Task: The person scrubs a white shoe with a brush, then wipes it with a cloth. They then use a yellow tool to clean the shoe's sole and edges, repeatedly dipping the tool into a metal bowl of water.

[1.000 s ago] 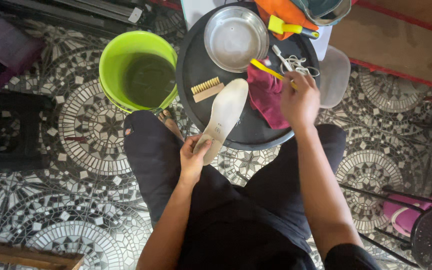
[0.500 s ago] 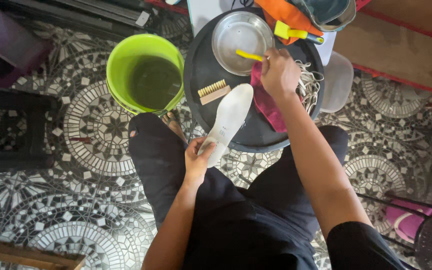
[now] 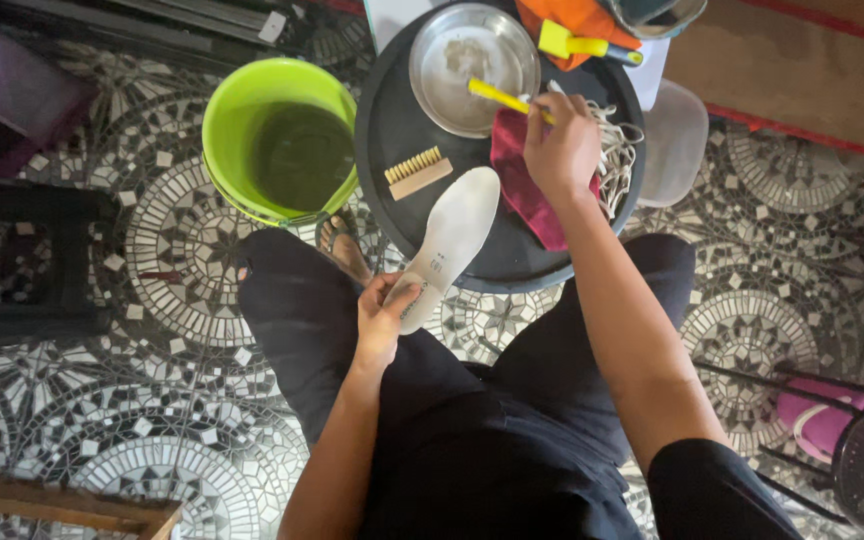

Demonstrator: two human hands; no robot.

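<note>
My left hand (image 3: pixel 382 318) grips the heel end of a white shoe insole (image 3: pixel 450 240), whose toe end rests on a round dark tray (image 3: pixel 392 130). My right hand (image 3: pixel 560 148) holds a thin yellow brush (image 3: pixel 497 96) by its handle, its tip over a round metal bowl (image 3: pixel 472 52) at the tray's back. Under that hand lies a maroon cloth (image 3: pixel 520 185), and beside it white laces (image 3: pixel 615 150). A small wooden brush (image 3: pixel 417 172) lies on the tray left of the insole.
A lime green bucket (image 3: pixel 277 140) with dark water stands left of the tray on the mosaic floor. An orange cloth (image 3: pixel 577 18) and a yellow-handled tool (image 3: pixel 577 44) sit at the tray's far edge. My sandalled foot (image 3: pixel 342 248) shows below the bucket. A pink stool (image 3: pixel 837 425) stands at right.
My right hand has moved from the maroon cloth toward the metal bowl, carrying the yellow brush up over it. My left hand keeps its hold on the insole.
</note>
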